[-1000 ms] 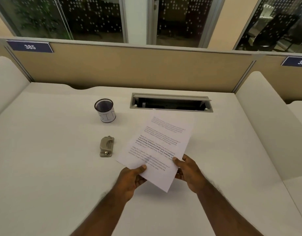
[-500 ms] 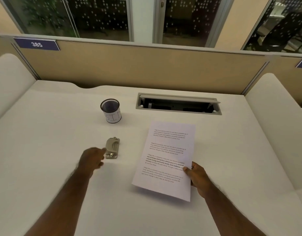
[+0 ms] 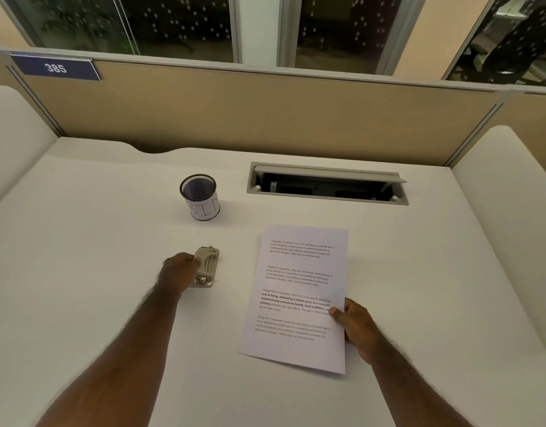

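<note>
While the left hand [image 3: 180,272] curls its fingers against the left side of the small beige metal hole punch [image 3: 207,266], with one fingertip [image 3: 197,260] laid on the upper edge, the hole punch sits flat on the white desk [image 3: 96,257]. The far side of that hold is hidden, so how firm it is cannot be told. The right hand [image 3: 358,328] pinches the right edge of the white printed sheet of paper [image 3: 302,272], thumb on top and the other fingers tucked under. The sheet lies to the right of the hole punch, near it but apart, and its near corner seems slightly raised off the desk. The likeliest trouble is a one-sided hold on the hole punch: if it is lifted from that edge alone it could tip, slip out and clatter down, or its lever could close before the paper is in the slot. A sheet held at a single edge may sag or crease as it is moved across, and feeding it in crookedly would put the hole in the wrong place. Just beyond the hole punch stands a black mesh cup wrapped in a white label [image 3: 200,197], which a hasty lift could knock over. The open grey cable hatch [image 3: 327,188] lies farther back.
</note>
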Motion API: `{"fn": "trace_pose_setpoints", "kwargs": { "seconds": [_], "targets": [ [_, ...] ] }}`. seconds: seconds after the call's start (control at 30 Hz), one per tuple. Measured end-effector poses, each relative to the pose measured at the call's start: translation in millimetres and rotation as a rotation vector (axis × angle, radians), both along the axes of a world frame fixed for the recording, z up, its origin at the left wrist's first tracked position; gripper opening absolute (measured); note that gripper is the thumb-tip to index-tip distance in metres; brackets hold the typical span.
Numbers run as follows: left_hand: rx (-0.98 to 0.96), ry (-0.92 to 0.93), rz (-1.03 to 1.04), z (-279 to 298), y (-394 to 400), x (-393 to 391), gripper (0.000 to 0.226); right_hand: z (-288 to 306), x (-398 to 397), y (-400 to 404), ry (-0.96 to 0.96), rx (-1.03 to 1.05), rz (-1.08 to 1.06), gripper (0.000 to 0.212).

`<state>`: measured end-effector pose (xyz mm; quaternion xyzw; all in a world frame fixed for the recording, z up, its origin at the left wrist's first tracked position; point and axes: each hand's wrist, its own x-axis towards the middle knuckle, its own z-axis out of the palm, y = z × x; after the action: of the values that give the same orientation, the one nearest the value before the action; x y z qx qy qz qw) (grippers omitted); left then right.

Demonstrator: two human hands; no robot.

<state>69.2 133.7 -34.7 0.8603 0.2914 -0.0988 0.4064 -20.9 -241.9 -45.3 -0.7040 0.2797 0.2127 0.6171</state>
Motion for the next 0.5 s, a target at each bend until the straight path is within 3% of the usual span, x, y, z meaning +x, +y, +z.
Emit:
{"fn": "trace_pose_setpoints", "kwargs": {
  "seconds": [0.17,0.5],
  "targets": [
    [-0.158,-0.041,0.001,6,-11,-2,0.015,-1,-2,0,-0.008,0.003,0.000,0.019],
    [-0.425,-0.006,-0.054,7,-48,-20,0.026,-4,-2,-2,-0.017,0.033,-0.001,0.015]
  ]
}}
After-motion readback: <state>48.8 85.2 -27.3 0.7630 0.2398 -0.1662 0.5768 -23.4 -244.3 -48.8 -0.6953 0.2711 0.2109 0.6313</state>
